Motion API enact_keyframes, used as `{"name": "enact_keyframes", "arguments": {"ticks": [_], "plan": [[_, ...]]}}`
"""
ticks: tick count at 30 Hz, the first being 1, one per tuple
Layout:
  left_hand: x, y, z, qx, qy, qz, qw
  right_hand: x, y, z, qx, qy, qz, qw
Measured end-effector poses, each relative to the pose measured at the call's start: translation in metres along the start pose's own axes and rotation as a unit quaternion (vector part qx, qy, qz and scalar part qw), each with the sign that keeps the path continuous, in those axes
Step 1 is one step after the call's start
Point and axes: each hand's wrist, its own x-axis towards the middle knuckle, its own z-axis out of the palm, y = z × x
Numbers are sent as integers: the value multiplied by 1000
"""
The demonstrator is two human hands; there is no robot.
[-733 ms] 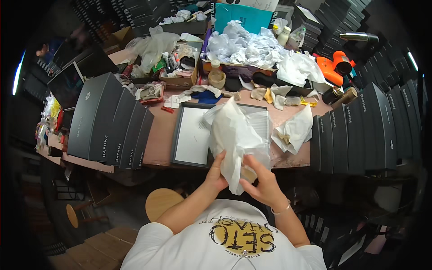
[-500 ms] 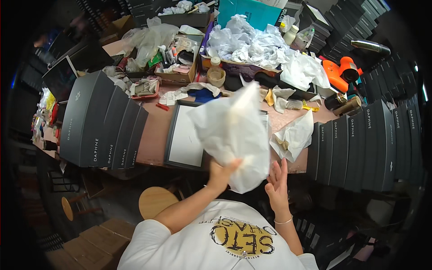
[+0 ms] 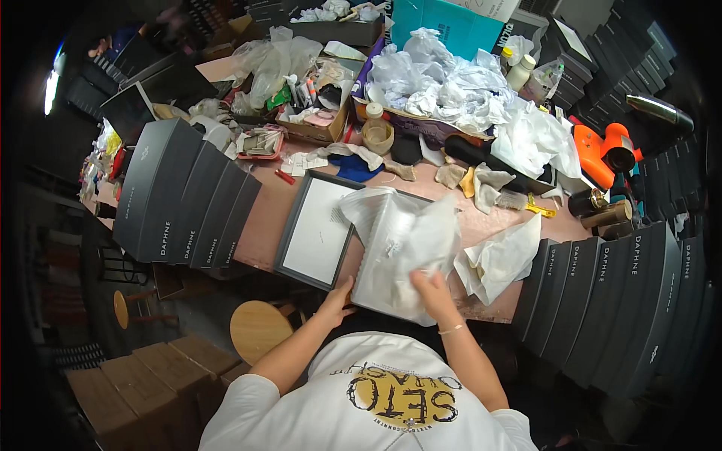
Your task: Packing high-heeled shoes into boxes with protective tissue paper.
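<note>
A dark grey box lid or tray with a white inside (image 3: 314,229) lies on the pink tabletop. Beside it on the right is an open box (image 3: 367,292), largely covered by white tissue paper (image 3: 402,240) that spreads past its edges. What lies under the paper is hidden. My left hand (image 3: 335,302) grips the box's near left corner, thumb above and fingers along its side. My right hand (image 3: 435,297) rests on the near right part of the paper, its fingertips smeared by motion. Another crumpled tissue sheet (image 3: 498,259) lies to the right.
Dark grey shoe boxes stand upright at the left (image 3: 177,199) and right (image 3: 602,293). Behind are a carton full of crumpled paper (image 3: 444,79), a glue jar (image 3: 377,135), a brush with a yellow handle (image 3: 540,209) and an orange heat tool (image 3: 602,154). A round stool (image 3: 263,333) stands below.
The tissue-wrapped bundle my left hand held up has come down onto the open box. My left hand has moved to the box corner; my right hand has moved left onto the paper.
</note>
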Motion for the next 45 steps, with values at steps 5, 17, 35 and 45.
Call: {"name": "enact_keyframes", "arguments": {"ticks": [5,17,35,45], "plan": [[60,-16,-2,43,-53,42,997,18,86,31,-561,-6,-58,826],[-54,37,1,483,-255,549,633,39,97,55,-528,-115,4,841],[55,47,114,822,-15,442,358,42,103,-64,-263,323,-15,909],[69,45,129,874,35,354,330,9,-65,-167,-540,211,-141,802]]}}
